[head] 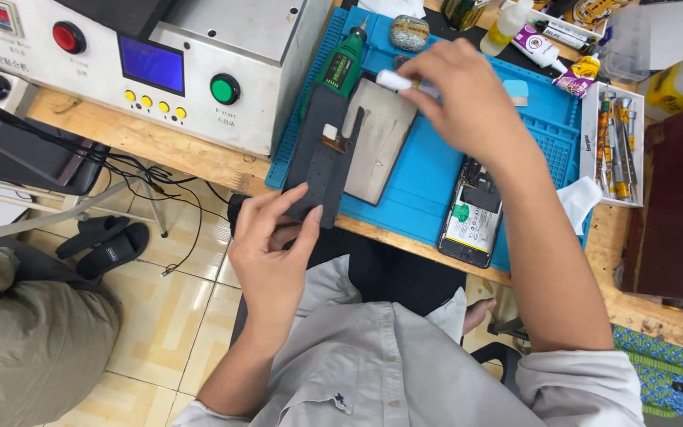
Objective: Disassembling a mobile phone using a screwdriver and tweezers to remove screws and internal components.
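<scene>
2 bare hands work over a blue silicone repair mat [436,170] in the head view. Left hand [273,237], at 7 o'clock, pinches the near end of a dark rectangular phone panel [322,150]. Right hand [460,99], at 1 o'clock, closes around a small white tube [393,80]. An opened black phone [472,215] lies at 4 o'clock

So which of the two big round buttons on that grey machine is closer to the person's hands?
The green button, low on the grey machine beside the blue screen. The red button sits far off at the upper left.
</scene>
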